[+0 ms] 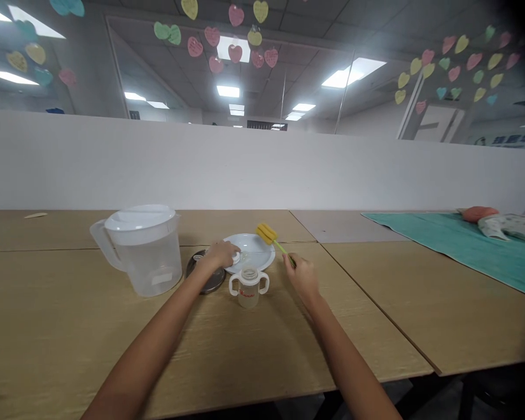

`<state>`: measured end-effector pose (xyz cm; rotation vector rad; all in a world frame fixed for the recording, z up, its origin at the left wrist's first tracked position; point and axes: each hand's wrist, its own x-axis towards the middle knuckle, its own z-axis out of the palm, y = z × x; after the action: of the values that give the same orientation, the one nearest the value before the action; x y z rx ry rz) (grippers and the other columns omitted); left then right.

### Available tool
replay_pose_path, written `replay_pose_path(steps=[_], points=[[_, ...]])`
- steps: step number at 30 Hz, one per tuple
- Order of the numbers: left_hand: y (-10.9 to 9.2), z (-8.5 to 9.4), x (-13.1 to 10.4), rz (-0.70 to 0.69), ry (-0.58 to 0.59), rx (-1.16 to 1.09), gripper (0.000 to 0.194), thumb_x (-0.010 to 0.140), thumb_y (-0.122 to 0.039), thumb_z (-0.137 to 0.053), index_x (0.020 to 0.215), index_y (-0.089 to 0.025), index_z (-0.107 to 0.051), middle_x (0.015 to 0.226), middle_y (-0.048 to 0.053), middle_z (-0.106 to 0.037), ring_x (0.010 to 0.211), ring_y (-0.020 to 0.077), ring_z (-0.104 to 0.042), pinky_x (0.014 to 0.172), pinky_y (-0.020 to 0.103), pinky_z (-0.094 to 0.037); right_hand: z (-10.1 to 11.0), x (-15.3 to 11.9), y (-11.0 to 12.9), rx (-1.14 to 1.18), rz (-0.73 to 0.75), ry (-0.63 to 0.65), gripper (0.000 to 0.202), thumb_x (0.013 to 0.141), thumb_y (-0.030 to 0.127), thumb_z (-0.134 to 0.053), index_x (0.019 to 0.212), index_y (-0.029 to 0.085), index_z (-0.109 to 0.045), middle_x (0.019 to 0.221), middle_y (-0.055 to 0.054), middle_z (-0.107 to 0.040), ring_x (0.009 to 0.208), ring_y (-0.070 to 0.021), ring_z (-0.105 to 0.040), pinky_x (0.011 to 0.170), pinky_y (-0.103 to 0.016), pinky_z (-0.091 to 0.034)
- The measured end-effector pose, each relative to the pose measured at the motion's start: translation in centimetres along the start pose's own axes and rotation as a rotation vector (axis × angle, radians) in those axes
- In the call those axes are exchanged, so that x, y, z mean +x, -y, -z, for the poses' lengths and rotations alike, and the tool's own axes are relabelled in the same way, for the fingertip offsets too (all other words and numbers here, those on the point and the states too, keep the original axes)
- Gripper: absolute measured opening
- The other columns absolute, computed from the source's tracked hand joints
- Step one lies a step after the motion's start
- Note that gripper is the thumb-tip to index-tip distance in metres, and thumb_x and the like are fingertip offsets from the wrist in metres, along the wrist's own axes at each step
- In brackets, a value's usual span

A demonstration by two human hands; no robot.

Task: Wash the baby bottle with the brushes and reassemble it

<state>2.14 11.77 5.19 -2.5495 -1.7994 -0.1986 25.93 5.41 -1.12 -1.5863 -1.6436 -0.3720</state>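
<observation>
My right hand [303, 279] is closed around the green handle of a bottle brush [268, 233], its yellow sponge head raised above the right rim of a white plate [262, 262]. Over the plate's left side, my left hand [221, 255] pinches a small white bottle cap [236, 258]. Something small and translucent lies beside it on the plate, too small to name. In front of the plate stands an uncapped baby bottle [248, 289] with two white handles and red print. Beneath my left wrist is a dark round metal tray [214, 282], partly hidden.
A large clear pitcher [151, 256] with a white lid stands to the left, holding water. A teal cloth [446, 239] covers the table's right side, with a red item [480, 214] and patterned fabric [514, 226] on it. A low white partition [245, 169] runs behind the table.
</observation>
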Motion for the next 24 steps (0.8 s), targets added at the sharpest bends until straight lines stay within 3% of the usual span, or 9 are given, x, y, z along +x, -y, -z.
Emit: replay_pose_path(steps=[4, 8, 11, 15, 20, 24], points=[[-0.4, -0.5, 0.9, 0.012, 0.116, 0.041, 0.040, 0.053, -0.023, -0.069, 0.092, -0.032, -0.069, 0.105, 0.006, -0.066, 0.103, 0.0294, -0.055, 0.094, 0.043, -0.034, -0.1, -0.2, 0.4, -0.002, 0.005, 0.039, 0.040, 0.091, 0.041, -0.035, 0.075, 0.017, -0.063, 0.066, -0.005, -0.066, 0.051, -0.0117, -0.052, 0.049, -0.025, -0.018], [-0.8, -0.7, 1.9, 0.025, 0.170, 0.048, 0.034, 0.057, -0.047, -0.066, 0.085, -0.029, -0.071, 0.100, 0.007, -0.068, 0.103, 0.0302, -0.054, 0.094, 0.045, -0.032, -0.3, -0.1, 0.4, 0.007, 0.012, 0.046, 0.041, 0.091, 0.041, -0.034, 0.076, 0.017, -0.063, 0.066, -0.005, -0.066, 0.052, -0.0112, -0.052, 0.050, -0.025, -0.018], [-1.5, -1.4, 2.5, 0.073, 0.098, 0.065, 0.034, 0.066, -0.049, -0.058, 0.081, -0.022, -0.071, 0.099, 0.011, -0.067, 0.103, 0.0309, -0.052, 0.092, 0.046, -0.031, -0.2, -0.1, 0.4, 0.003, 0.012, 0.062, 0.041, 0.091, 0.042, -0.034, 0.078, 0.018, -0.064, 0.067, -0.005, -0.066, 0.053, -0.0113, -0.053, 0.050, -0.025, -0.018], [-2.2, -1.9, 2.7, 0.111, -0.016, 0.060, 0.022, 0.062, -0.034, -0.065, 0.075, -0.017, -0.069, 0.097, 0.013, -0.066, 0.102, 0.0303, -0.053, 0.090, 0.044, -0.032, -0.2, -0.2, 0.5, 0.005, 0.014, 0.077, 0.039, 0.091, 0.042, -0.036, 0.077, 0.018, -0.064, 0.067, -0.004, -0.066, 0.054, -0.0120, -0.054, 0.050, -0.025, -0.018], [-1.9, 0.4, 1.2, 0.053, -0.075, -0.064, 0.023, 0.072, -0.034, -0.055, 0.082, -0.015, -0.064, 0.083, 0.008, -0.067, 0.080, 0.0204, -0.060, 0.074, 0.030, -0.040, -0.6, -0.6, 1.1, 0.084, 0.104, 0.099, 0.034, 0.091, 0.040, -0.038, 0.081, 0.020, -0.065, 0.071, -0.004, -0.068, 0.058, -0.0120, -0.057, 0.052, -0.024, -0.022], [-1.5, 2.8, -0.3, -0.020, -0.088, -0.173, 0.023, 0.072, -0.034, -0.054, 0.084, -0.015, -0.061, 0.080, 0.003, -0.066, 0.071, 0.0142, -0.060, 0.060, 0.021, -0.040, -0.6, -0.6, 1.2, 0.071, 0.085, 0.094, 0.037, 0.091, 0.039, -0.036, 0.081, 0.020, -0.066, 0.068, -0.004, -0.068, 0.054, -0.0118, -0.056, 0.050, -0.024, -0.022]])
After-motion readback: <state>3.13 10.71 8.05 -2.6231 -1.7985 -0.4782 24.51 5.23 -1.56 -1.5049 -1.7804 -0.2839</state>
